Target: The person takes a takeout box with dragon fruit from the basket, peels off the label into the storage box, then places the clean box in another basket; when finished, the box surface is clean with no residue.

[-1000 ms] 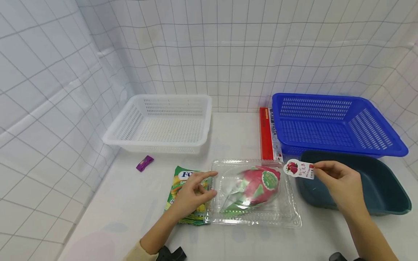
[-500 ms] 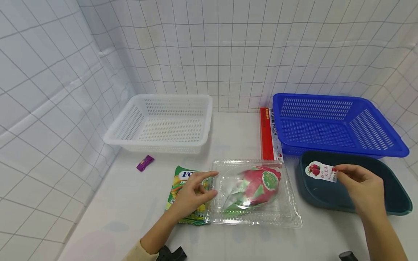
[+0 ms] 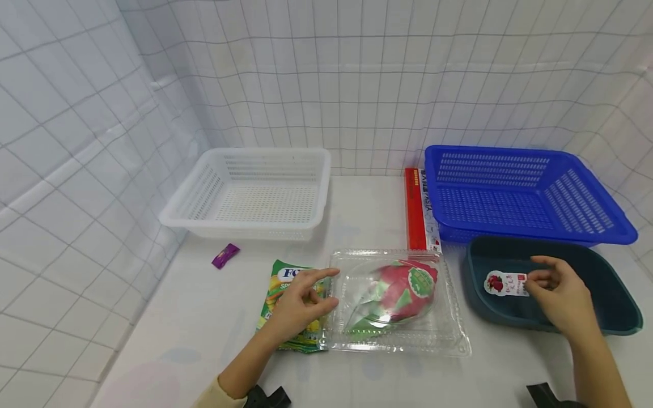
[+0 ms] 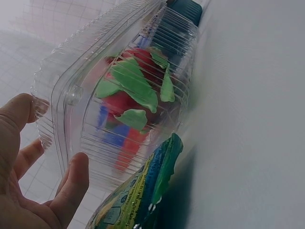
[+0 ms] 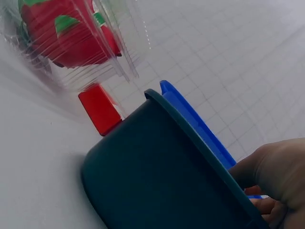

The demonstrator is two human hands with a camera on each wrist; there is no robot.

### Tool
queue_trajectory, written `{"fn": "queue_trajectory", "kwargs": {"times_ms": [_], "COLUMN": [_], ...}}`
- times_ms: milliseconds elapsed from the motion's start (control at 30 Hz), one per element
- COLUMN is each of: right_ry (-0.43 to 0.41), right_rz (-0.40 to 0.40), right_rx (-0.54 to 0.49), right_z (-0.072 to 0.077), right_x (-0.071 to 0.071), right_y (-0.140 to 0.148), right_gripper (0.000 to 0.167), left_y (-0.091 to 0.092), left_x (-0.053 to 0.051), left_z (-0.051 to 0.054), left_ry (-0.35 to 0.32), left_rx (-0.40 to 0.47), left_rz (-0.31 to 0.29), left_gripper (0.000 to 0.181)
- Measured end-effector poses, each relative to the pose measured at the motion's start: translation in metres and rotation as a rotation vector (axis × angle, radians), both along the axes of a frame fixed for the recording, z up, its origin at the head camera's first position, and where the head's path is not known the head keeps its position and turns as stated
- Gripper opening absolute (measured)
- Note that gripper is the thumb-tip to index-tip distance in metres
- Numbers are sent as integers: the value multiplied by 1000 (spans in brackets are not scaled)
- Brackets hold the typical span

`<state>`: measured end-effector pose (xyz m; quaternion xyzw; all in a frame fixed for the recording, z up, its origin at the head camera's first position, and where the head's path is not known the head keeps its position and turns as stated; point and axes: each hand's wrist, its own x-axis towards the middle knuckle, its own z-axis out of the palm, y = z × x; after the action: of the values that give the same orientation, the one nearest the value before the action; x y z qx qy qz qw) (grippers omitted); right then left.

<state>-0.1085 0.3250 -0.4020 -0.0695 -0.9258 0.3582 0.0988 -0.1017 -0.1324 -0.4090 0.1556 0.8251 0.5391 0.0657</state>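
My right hand point(image 3: 558, 294) is over the dark green bin point(image 3: 541, 323), thumb and index finger parted. A white card printed with red dragon fruit point(image 3: 502, 283) appears inside the bin's outline, its right end at my thumb tip. Whether it lies on the bottom cannot be told. My left hand point(image 3: 301, 303), thumb and index finger spread, rests at the left edge of a clear plastic box point(image 3: 444, 334). A red and green dragon fruit point(image 3: 403, 289) with a green sticker sits inside that box. Beneath the hand is a green and yellow snack bag point(image 3: 275, 277), partly hidden.
At the back stand a white basket point(image 3: 318, 209) on the left and a blue basket point(image 3: 515, 228) on the right. Beside the blue one lies a red pasta box point(image 3: 415, 215). A small purple wrapped candy point(image 3: 225, 256) lies in front of the white basket.
My right hand has moved right from the clear box to over the green bin. The card, at first pinched, has dropped lower relative to the hand. The left hand has not moved.
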Motion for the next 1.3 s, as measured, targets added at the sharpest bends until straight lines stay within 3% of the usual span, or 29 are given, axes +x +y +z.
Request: {"fn": "queue_trajectory", "kwargs": {"times_ms": [200, 533, 867, 1300], "right_ry": [-37, -44, -56, -36], "right_rz": [28, -33, -36, -55], "right_rx": [86, 126, 130, 108], "right_z": [-2, -1, -2, -2], "right_x": [-1, 1, 0, 1], "right_y": [0, -3, -3, -5], "right_gripper": [47, 52, 61, 55], "left_y": [0, 0, 1, 6], "left_x": [0, 0, -2, 1], "left_z": [1, 0, -1, 1], "left_ry": [2, 7, 13, 9], "left_rx": [7, -2, 45, 66], "left_rz": [-3, -4, -56, -30], "left_gripper": [51, 50, 50, 49]}}
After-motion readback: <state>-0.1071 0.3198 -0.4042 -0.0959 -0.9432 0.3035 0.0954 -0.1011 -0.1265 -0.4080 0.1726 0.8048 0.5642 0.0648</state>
